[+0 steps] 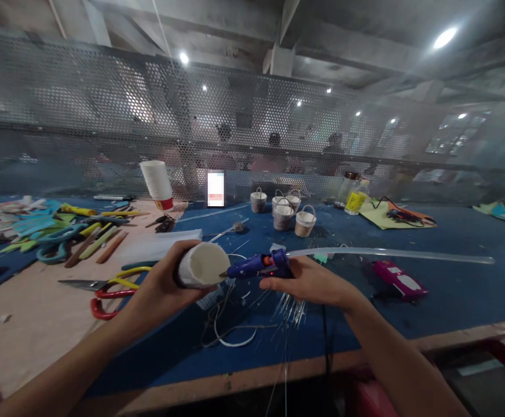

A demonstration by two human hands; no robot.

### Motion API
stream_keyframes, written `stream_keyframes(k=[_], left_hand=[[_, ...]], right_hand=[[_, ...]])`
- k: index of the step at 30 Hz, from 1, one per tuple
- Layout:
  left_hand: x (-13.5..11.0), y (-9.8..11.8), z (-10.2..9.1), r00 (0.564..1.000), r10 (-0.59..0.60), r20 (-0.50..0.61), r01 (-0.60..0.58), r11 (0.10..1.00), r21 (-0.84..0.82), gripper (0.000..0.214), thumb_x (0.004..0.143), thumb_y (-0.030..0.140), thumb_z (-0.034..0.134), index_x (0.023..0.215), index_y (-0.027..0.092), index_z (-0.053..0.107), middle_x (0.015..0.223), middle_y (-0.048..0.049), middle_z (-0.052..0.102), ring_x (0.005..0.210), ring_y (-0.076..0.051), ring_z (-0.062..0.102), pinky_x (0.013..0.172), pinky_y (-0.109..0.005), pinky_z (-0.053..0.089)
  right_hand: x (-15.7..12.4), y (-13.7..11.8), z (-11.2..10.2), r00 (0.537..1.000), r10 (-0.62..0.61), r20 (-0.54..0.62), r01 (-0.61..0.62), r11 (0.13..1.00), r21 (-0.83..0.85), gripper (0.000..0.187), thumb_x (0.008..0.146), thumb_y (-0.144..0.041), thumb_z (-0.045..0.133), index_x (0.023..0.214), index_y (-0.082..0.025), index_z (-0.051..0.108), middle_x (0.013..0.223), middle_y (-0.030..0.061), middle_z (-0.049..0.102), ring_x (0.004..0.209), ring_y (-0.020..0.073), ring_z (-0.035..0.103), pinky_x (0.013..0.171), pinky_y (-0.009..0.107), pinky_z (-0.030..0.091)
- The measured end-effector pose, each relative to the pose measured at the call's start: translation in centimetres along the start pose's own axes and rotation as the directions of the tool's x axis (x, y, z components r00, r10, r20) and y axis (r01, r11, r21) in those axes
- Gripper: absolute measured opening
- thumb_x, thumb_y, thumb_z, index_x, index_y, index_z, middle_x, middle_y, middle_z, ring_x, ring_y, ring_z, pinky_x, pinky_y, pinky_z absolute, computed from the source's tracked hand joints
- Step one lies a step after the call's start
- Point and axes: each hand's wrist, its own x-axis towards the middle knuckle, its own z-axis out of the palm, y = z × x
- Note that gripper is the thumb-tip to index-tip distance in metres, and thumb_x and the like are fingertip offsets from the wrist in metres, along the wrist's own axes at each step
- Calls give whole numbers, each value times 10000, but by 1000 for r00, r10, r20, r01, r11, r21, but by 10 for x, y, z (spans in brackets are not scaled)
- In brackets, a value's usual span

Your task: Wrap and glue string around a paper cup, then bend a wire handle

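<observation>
My left hand [165, 284] wraps around a white paper cup [204, 264], tilted so its open mouth faces right. In my right hand [317, 281] is a blue hot glue gun [256, 266], its nozzle touching or almost touching the cup's rim. A long clear glue stick [391, 253] sticks out of the gun's back end toward the right. Below the gun, thin wires [293, 310] and a loop of pale cord [235, 344] lie on the blue table covering [169, 353].
Several small handled baskets [305, 221] stand behind my hands. Red-and-yellow-handled scissors [109, 286], modelling tools [98, 240] and a stack of paper cups [156, 180] are on the left. To the right lie a magenta device [398, 280], a yellow-labelled bottle [357, 200] and paper sheets [376, 215]. A perforated metal screen [244, 127] runs behind.
</observation>
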Motion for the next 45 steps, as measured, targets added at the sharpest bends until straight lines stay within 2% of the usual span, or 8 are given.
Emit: stream_keyframes(k=[6, 13, 21, 30, 37, 45], left_hand=[[0, 3, -1, 1000, 10, 28, -11, 1000, 16, 609, 735, 398, 791, 1231, 230, 482, 1094, -66, 653, 987, -255, 660, 834, -335, 584], [1, -1, 1, 999, 21, 35, -21, 1000, 13, 611, 731, 404, 799, 1225, 234, 483, 1083, -60, 657, 959, -239, 667, 842, -324, 581], [2, 6, 0, 999, -12, 53, 11, 1000, 7, 617, 724, 437, 808, 1215, 242, 490, 1071, -49, 659, 943, -234, 675, 836, -319, 585], [2, 8, 0, 998, -12, 63, 12, 1000, -5, 592, 733, 442, 803, 1204, 249, 502, 1084, -54, 652, 970, -245, 664, 851, -344, 583], [0, 3, -1, 996, -33, 84, 34, 999, -17, 627, 725, 439, 816, 1220, 239, 488, 1100, -57, 644, 999, -248, 657, 874, -332, 569], [2, 12, 0, 998, -14, 59, 16, 1000, -25, 595, 718, 444, 811, 1181, 237, 500, 1054, -56, 650, 948, -243, 668, 848, -345, 585]], right_hand=[[-1, -5, -2, 1000, -8, 3, 8, 999, -40, 316, 890, -493, 664, 958, -185, 665, 629, -55, 423, 552, 98, 405, 493, 224, 321], [0, -5, -2, 997, -69, -25, 65, 990, -128, 284, 900, -466, 651, 876, -183, 653, 640, -43, 444, 623, 118, 422, 560, 248, 335], [-2, -6, -2, 997, -68, -39, 60, 982, -179, 285, 910, -447, 629, 793, -189, 599, 655, -34, 462, 664, 128, 448, 591, 256, 334], [-1, -4, -3, 999, -43, -22, 38, 985, -166, 287, 908, -467, 621, 833, -190, 615, 664, -29, 461, 648, 127, 431, 558, 250, 320], [-2, -7, -3, 998, -43, -36, 36, 983, -178, 316, 916, -470, 617, 778, -192, 560, 651, -36, 443, 655, 124, 438, 574, 249, 316], [-1, -5, -3, 998, -52, -30, 47, 987, -155, 304, 912, -466, 634, 791, -197, 560, 654, -44, 421, 624, 113, 406, 556, 248, 308]])
